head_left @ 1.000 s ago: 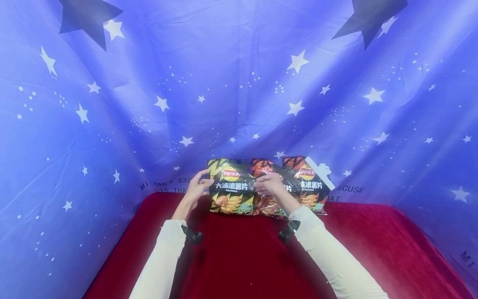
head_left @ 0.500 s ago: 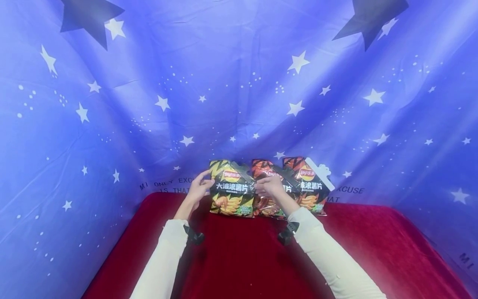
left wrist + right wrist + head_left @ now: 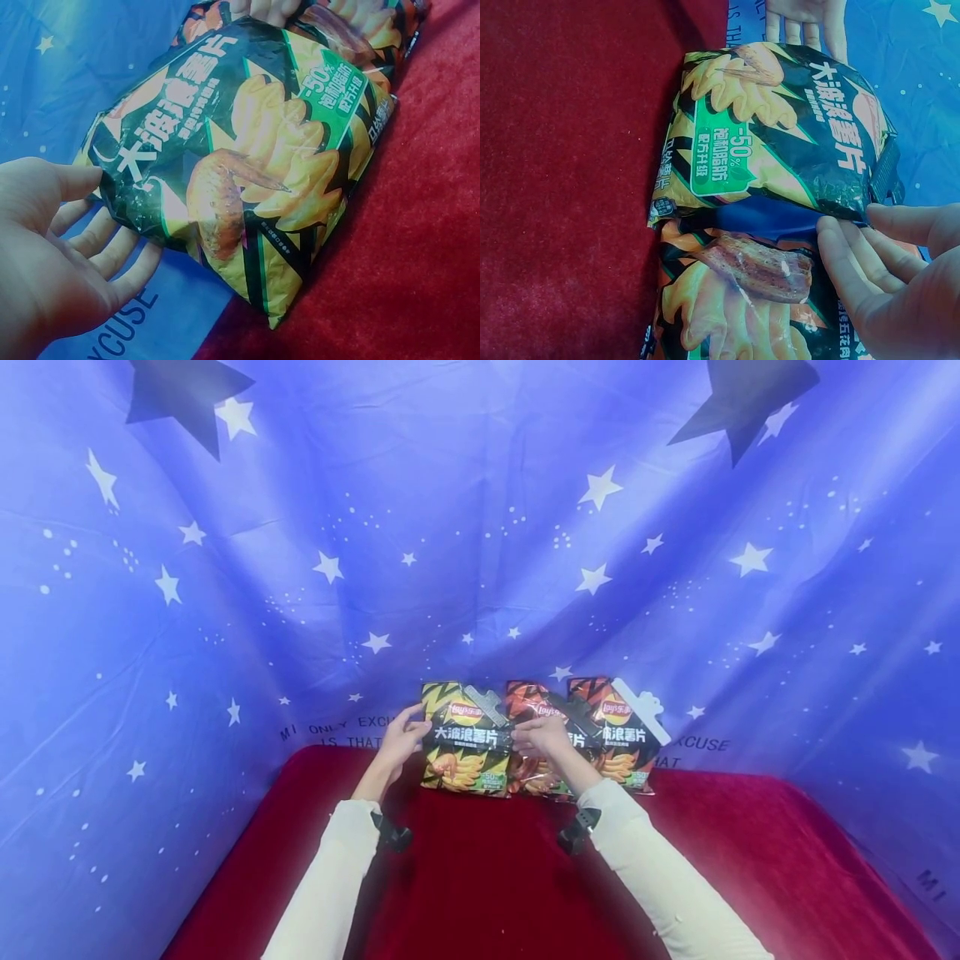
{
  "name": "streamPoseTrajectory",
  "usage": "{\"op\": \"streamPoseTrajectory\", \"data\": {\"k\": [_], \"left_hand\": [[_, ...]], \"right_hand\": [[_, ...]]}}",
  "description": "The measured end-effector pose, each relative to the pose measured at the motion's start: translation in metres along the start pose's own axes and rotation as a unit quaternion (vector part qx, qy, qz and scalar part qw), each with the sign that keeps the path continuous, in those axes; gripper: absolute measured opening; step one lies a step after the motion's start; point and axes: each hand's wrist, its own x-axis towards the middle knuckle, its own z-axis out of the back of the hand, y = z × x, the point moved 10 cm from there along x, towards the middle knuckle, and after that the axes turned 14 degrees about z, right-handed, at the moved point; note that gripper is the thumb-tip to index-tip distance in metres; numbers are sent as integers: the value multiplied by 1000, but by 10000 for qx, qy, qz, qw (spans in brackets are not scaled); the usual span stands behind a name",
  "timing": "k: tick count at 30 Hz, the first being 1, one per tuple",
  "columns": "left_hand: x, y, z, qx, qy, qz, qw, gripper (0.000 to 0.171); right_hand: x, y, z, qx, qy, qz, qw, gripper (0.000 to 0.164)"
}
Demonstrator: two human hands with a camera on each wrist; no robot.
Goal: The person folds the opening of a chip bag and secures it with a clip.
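Observation:
A yellow-and-black potato chip bag (image 3: 465, 760) stands at the left end of a row of three, between my two hands. My left hand (image 3: 397, 745) holds its left edge; in the left wrist view the thumb (image 3: 81, 182) lies at the front edge and the fingers reach behind. At the opposite edge my right hand (image 3: 543, 737) holds the bag with thumb and fingertips, partly in front of the middle bag. A grey clip (image 3: 486, 702) sits across the yellow bag's upper right corner. Beside it are a red-and-black chip bag (image 3: 527, 693) and another red-and-black chip bag (image 3: 626, 760).
A dark clip (image 3: 581, 710) is on the middle bag, and a white clip (image 3: 641, 708) on the right one. Red cloth (image 3: 480, 877) covers the table. Behind the bags hangs a blue star-printed curtain (image 3: 450, 527).
The yellow bag has shifted slightly right and down, its top leaning differently, so its clip now shows clearer and brighter. Both hands keep to its edges; the left moved slightly with it.

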Motion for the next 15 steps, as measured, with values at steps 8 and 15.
{"op": "streamPoseTrajectory", "data": {"k": [8,15], "left_hand": [[1,3,-2,-21,15,126,9999,55],[-2,0,-5,43,105,57,9999,58]], "right_hand": [[-1,-5,1,75,23,-57,10000,30],[-5,-1,0,112,77,-32,9999,30]]}}
